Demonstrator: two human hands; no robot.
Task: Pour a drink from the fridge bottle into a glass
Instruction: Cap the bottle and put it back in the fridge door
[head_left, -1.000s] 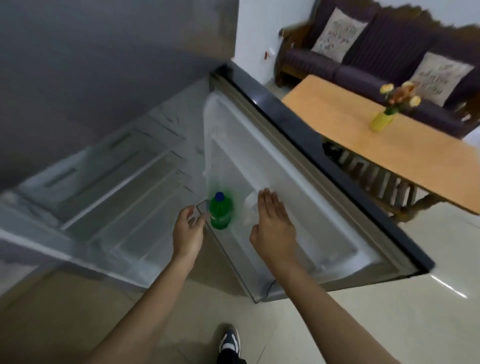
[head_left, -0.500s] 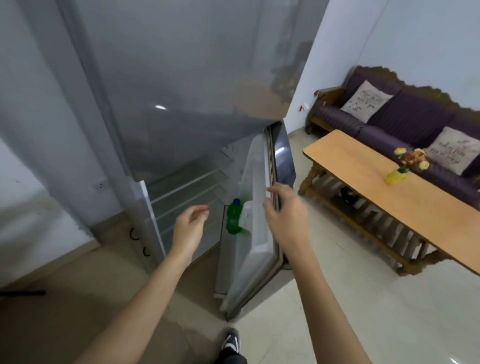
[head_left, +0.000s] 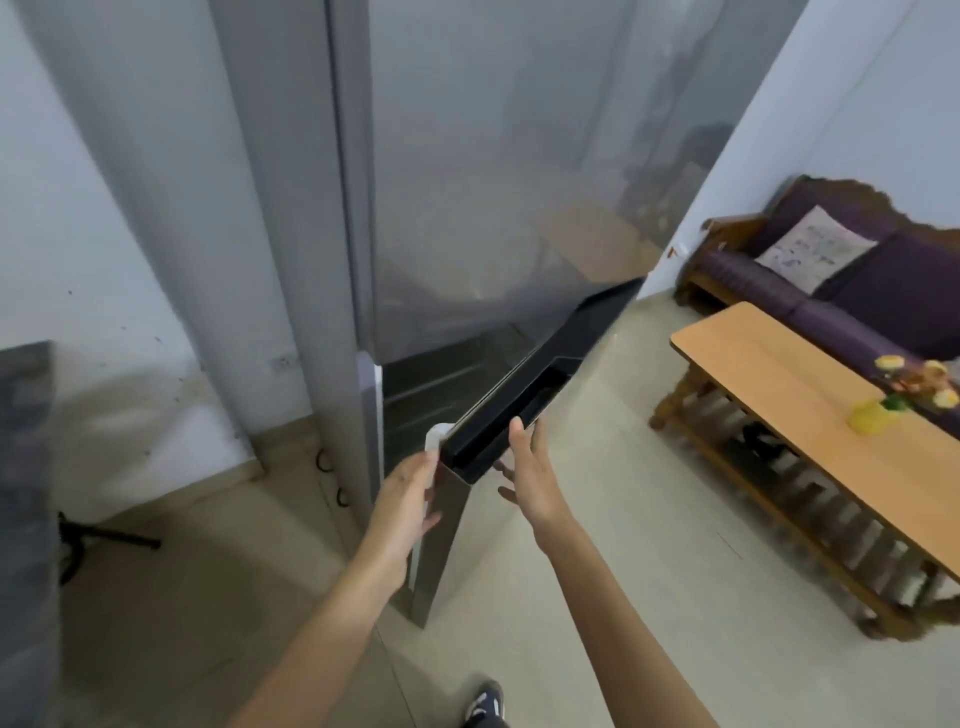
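A tall grey fridge (head_left: 493, 182) stands in front of me with its lower door (head_left: 519, 410) partly open, the dark top edge and handle recess facing up. Through the gap only dim shelves (head_left: 441, 374) show; the green bottle is hidden and no glass is in view. My left hand (head_left: 410, 499) lies with relaxed fingers against the door's white inner edge. My right hand (head_left: 530, 478) has straight fingers touching the outer side of the door near the handle recess. Neither hand holds anything.
A long wooden table (head_left: 779, 395) with a yellow vase of flowers (head_left: 878, 413) stands to the right, and a purple sofa (head_left: 831, 301) with a cushion is behind it. A black cable (head_left: 104, 540) lies on the floor at left. My shoe (head_left: 485, 701) is below.
The lower door has swung much further towards the fridge, hiding the green bottle on its shelf. Both hands moved with the door's edge, and my view lifted.
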